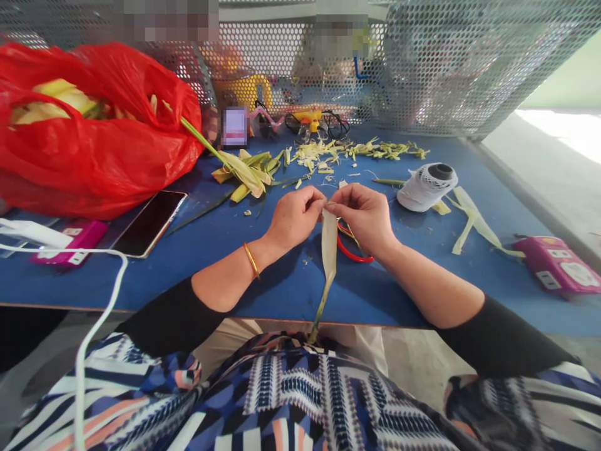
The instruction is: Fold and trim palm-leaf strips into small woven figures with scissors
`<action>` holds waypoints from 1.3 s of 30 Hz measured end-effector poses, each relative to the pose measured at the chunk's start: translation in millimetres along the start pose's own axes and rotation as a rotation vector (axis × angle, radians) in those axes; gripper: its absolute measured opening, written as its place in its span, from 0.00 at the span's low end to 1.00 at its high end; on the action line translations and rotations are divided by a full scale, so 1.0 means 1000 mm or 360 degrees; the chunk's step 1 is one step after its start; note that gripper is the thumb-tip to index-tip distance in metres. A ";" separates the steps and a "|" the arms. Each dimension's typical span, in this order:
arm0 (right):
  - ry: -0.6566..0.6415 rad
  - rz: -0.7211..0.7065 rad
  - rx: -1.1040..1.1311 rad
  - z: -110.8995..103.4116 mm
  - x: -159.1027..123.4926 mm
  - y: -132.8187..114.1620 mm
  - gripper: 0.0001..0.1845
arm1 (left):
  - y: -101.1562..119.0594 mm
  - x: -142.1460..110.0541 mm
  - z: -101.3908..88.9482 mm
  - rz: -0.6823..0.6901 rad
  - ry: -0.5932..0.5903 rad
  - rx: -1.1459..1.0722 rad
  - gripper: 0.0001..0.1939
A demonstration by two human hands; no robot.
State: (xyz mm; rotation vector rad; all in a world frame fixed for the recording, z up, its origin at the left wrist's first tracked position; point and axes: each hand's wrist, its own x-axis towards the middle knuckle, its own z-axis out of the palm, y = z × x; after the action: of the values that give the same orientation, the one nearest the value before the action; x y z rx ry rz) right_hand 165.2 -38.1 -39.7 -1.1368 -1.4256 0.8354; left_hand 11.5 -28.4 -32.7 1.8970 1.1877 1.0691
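Both of my hands meet over the middle of the blue table. My left hand [297,216], with a gold bangle on its wrist, pinches the top end of a pale strip of husk or leaf [329,244]. Fingertip to fingertip with it, my right hand [364,216] pinches that same end. The strip hangs down, narrowing to a green tail over the table's front edge. Under my right hand lie red-handled scissors [354,250], partly hidden. Trimmed pieces [319,153] are scattered just beyond my fingers.
A red plastic bag [141,138] of husks fills the left, near a phone [150,224] and a magenta pack [77,243]. A white thread spool [427,186], loose leaf strips [474,216] and another magenta pack [558,264] lie right. Perforated metal mesh [422,75] stands behind.
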 end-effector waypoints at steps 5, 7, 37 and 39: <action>-0.0045 0.0039 0.0041 0.000 0.000 0.000 0.09 | -0.002 0.001 0.001 -0.0041 0.0050 -0.0062 0.07; -0.0048 0.0029 0.0031 0.000 0.000 0.000 0.08 | -0.003 0.001 0.002 -0.0104 0.0046 -0.0149 0.07; 0.0105 0.0134 0.0035 0.000 0.001 0.000 0.09 | 0.008 -0.004 0.006 -0.0467 -0.0063 -0.0728 0.06; 0.0092 0.0134 0.0027 0.000 0.001 0.001 0.09 | 0.007 -0.003 0.006 -0.0477 -0.0051 -0.0722 0.07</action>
State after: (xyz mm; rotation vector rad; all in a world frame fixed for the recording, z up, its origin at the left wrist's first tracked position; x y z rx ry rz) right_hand 165.1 -37.1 -40.1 -1.2054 -1.3283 0.8657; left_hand 18.8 -34.9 -30.2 1.3380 1.0614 1.0321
